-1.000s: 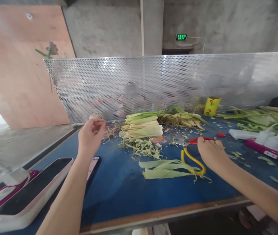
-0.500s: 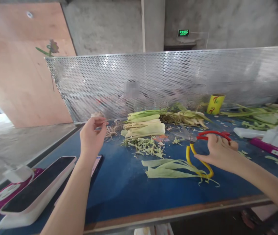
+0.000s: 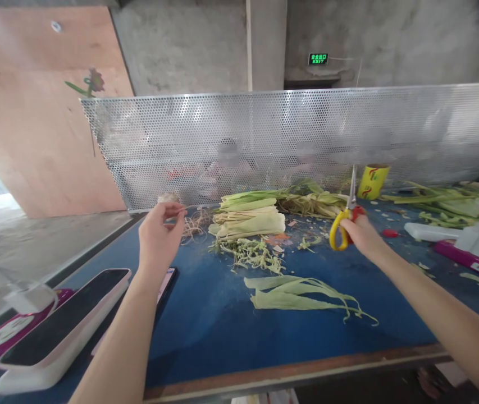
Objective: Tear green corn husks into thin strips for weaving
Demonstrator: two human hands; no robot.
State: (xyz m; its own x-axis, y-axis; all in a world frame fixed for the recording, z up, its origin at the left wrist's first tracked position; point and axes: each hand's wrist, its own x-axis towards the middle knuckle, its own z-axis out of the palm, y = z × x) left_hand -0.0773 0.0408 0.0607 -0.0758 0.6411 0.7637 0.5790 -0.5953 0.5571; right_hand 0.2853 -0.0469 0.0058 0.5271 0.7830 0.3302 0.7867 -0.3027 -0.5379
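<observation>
My left hand is raised over the far left of the table, thumb and fingertips pinched on what looks like a thin strand of twine. Beside those fingers lies a loose tangle of twine, and a pale ball shows just behind them. My right hand grips scissors by their yellow and red handles, the blades together and pointing up. Pale green corn husk strips lie flat in front of me, between my arms. Stacked husks sit beyond, with curly scraps before them.
A perforated metal screen runs along the table's back. A yellow roll stands near it at right, left of more green husks. Purple power strips and a white device with a dark top lie toward the sides.
My right hand has moved back and swung the scissors upright; their wide-spread handles have come together. The husk strips now lie free of the yellow handle. My left hand has barely moved.
</observation>
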